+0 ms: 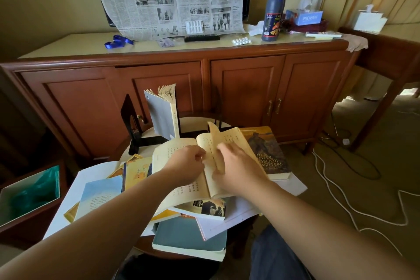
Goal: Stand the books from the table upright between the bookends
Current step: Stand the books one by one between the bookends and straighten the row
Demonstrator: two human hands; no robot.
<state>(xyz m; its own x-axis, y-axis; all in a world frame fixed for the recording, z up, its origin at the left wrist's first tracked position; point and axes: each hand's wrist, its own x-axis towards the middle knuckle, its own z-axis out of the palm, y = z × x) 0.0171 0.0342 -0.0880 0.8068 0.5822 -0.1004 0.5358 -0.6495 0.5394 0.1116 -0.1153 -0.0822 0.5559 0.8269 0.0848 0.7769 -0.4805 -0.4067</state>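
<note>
the open paperback [200, 166] is lying spread on top of the pile of books on the small round table [195, 120], yellowed pages up. my left hand [185, 162] is curling on the left-hand page near the gutter and pinching a leaf, while my right hand [236, 166] is pressing its straight fingers flat on the right-hand pages, one leaf standing up between them. i'm judging it light and floppy, with soft covers and brittle old paper that could tear; i'd close it first and take it by the spine, not the pages. just behind it a grey-covered book [162, 116] is already standing, leaning slightly, its pages fanning at the top, between the left black bookend [130, 125] and the thin right bookend [219, 109], which is hard to make out. a writers' handbook [266, 152] is lying flat under the open book's right edge, a thick teal book [191, 236] at the pile's near end, and loose white papers [72, 193] beneath. at far left a bin [29, 195] is holding a green liner bag.
</note>
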